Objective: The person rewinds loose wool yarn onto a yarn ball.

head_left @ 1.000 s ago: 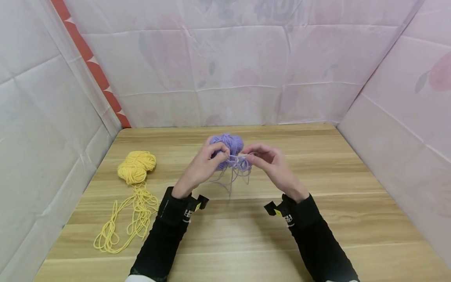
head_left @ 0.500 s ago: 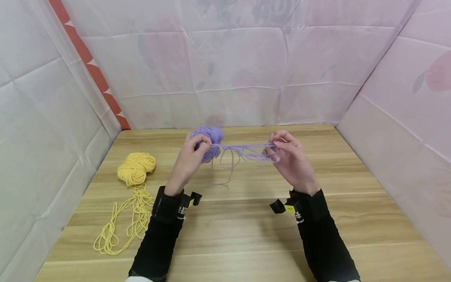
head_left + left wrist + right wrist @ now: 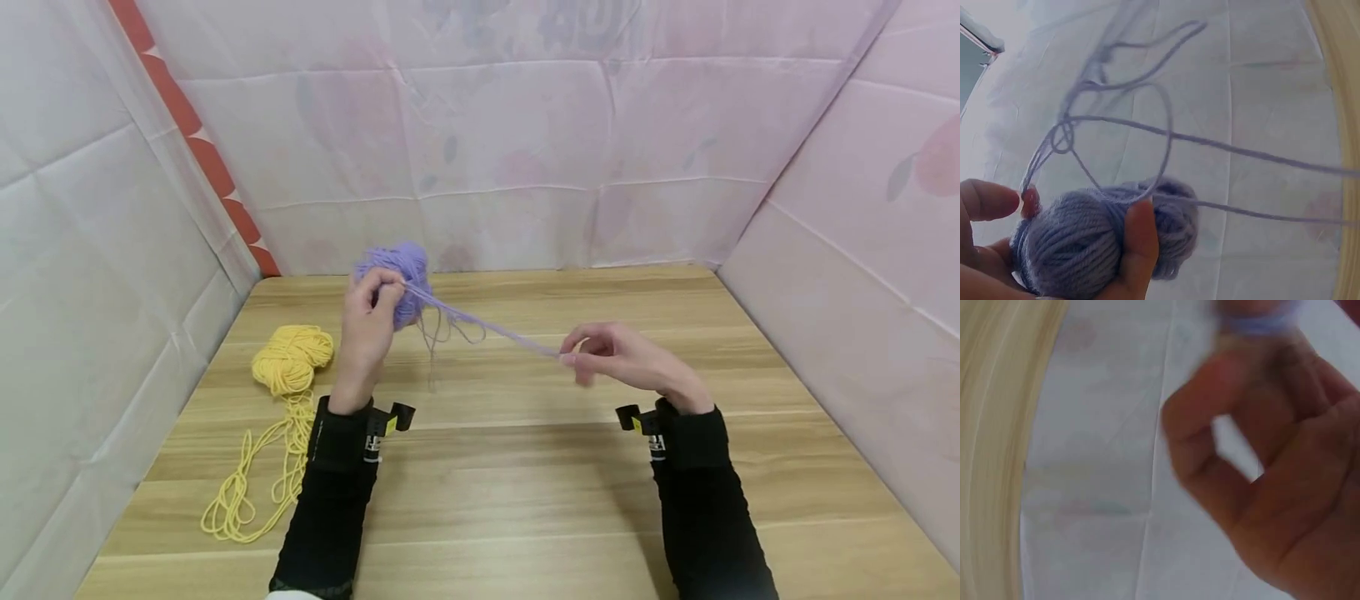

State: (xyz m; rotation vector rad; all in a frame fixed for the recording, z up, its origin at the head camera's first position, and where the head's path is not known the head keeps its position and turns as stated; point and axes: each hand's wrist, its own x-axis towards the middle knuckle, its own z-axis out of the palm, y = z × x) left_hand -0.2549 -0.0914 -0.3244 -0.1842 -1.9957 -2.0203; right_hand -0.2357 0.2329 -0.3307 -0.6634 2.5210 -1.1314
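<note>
My left hand (image 3: 369,321) holds a purple yarn ball (image 3: 1079,244) above the table, near its back edge. Its thumb and a fingertip pinch strands coming off the ball, and other fingers curl round the ball from below. In the left wrist view, a loose loop and a small twist of yarn (image 3: 1169,134) hang off those strands. From there a bundle of purple strands (image 3: 495,327) stretches taut, sloping down to the right. My right hand (image 3: 626,357) pinches the far end of it between thumb and fingers. Several loose ends dangle beneath the ball.
A yellow yarn ball (image 3: 292,360) lies on the left side of the wooden table (image 3: 510,517). Its unwound yellow strands (image 3: 240,492) spread in loops toward the front, partly behind my left sleeve. Sheets with a pale fruit print (image 3: 517,150) stand round the table's back and sides.
My hands have drawn apart: the left went left and up with the purple ball, the right went right and ended lower. The tangled strands between them have pulled into a narrow, taut bundle.
</note>
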